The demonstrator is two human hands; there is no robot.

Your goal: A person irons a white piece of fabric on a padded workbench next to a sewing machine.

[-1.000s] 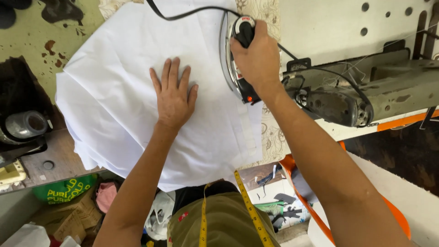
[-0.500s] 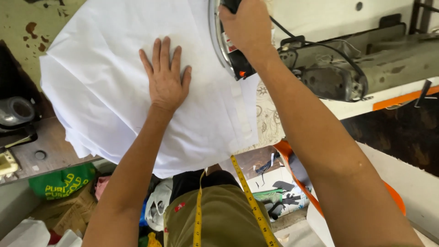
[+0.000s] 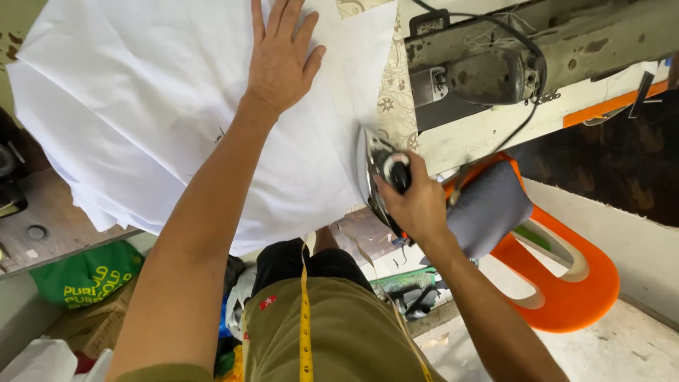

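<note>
The left hand (image 3: 283, 53) lies flat on the white fabric (image 3: 163, 120), palm down, with the fingers stretched and a little spread; it grasps nothing and only presses the cloth, and the left forearm runs from the lower left of the view up to it. The right hand (image 3: 417, 201) is clenched around the black handle of the electric iron (image 3: 378, 177), and the right arm comes up from the lower right corner. The iron stands at the right edge of the fabric, near the front edge of the desk (image 3: 488, 127), and its metal plate touches the cloth there. The fabric is large, plain white and lies in several layers with soft folds; it covers most of the desk, and its lower edge hangs over the front. To the right of it, a patterned cover of the desk shows, and behind that stands a grey, worn sewing machine (image 3: 495, 56) with a black cable. A yellow measuring tape (image 3: 305, 318) hangs over the person's olive shirt. Below the desk there is an orange plastic stool (image 3: 566, 283) with a grey cushion (image 3: 488, 209), and at the lower left a green bag (image 3: 85, 272).
</note>
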